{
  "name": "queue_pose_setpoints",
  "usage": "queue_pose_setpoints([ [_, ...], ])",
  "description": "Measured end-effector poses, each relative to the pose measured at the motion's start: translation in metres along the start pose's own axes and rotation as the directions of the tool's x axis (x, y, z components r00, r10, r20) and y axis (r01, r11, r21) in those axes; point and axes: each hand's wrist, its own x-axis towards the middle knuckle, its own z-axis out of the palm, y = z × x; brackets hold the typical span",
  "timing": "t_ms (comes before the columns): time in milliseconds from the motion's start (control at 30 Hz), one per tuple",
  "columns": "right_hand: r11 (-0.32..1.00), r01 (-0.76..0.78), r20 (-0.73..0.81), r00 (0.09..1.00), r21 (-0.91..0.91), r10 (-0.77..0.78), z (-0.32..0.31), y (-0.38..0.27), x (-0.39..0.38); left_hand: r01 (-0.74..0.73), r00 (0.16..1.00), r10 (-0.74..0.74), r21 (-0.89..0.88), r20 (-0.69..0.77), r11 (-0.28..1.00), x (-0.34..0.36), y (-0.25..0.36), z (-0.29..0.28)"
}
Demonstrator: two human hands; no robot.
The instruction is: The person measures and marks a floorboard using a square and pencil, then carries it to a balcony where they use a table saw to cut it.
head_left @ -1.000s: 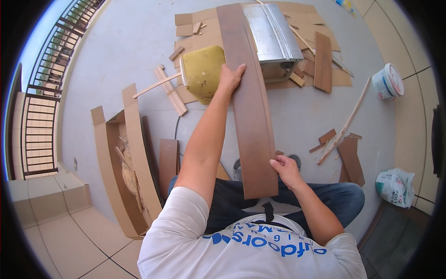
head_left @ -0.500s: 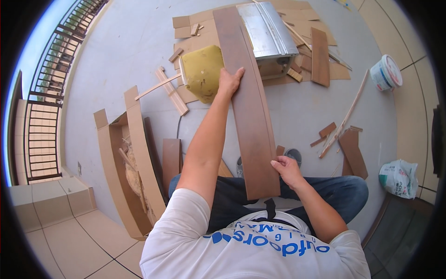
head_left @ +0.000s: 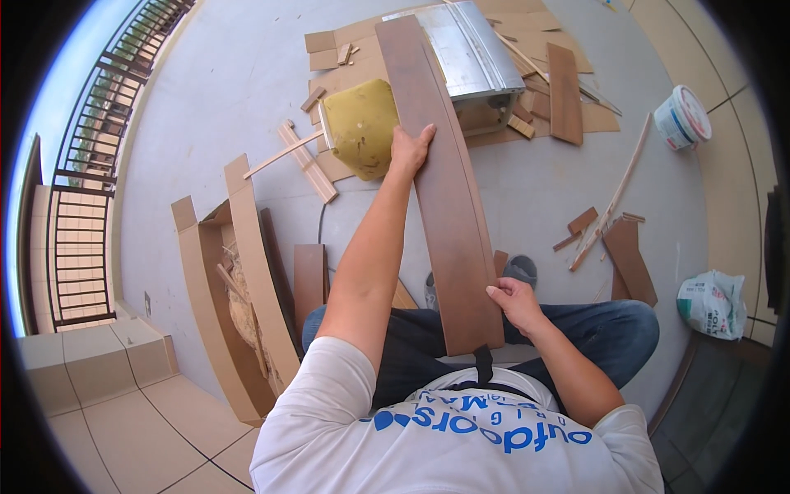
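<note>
A long reddish-brown wooden plank (head_left: 448, 222) slants lengthwise in front of me, its near end over my lap. My left hand (head_left: 409, 150) grips it from the left around its upper half, with the thumb lying on top. Lower down, my right hand (head_left: 518, 305) is closed at the plank's right edge, thumb and finger against it; its other fingers are curled and partly hidden. A yellow plastic container (head_left: 360, 123) lies beside my left hand. Beyond the plank, at its right, sits a silver metal-topped machine or box (head_left: 477, 58), partly covered by it.
Flattened cardboard (head_left: 329, 56) with wood offcuts lies at the back. A long open carton (head_left: 197, 263) holding scraps is on the left. At right are a brown offcut (head_left: 630, 255), a thin strip (head_left: 613, 198), a white bucket (head_left: 680, 119) and a plastic bag (head_left: 712, 305).
The plank's near end has shifted slightly right, and both hands have moved with it, keeping about the same places on it. The view has shifted a little.
</note>
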Motion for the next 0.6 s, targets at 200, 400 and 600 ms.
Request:
queue_pose_setpoints([
  [200, 1.000, -0.015, -0.013, 1.000, 0.012, 0.015, 0.001, 0.006, -0.010, 0.013, 1.000, -0.013, -0.001, -0.001, 1.000, -0.012, -0.003, 0.000],
  [400, 0.999, -0.037, -0.012, 0.999, -0.032, 0.037, 0.002, 0.007, -0.022, 0.044, 0.999, -0.043, -0.017, 0.032, 0.999, -0.022, -0.006, 0.000],
  [600, 0.998, -0.058, -0.002, 0.998, 0.007, 0.058, 0.004, 0.018, -0.027, -0.001, 1.000, 0.001, -0.014, 0.004, 1.000, -0.029, -0.013, -0.001],
])
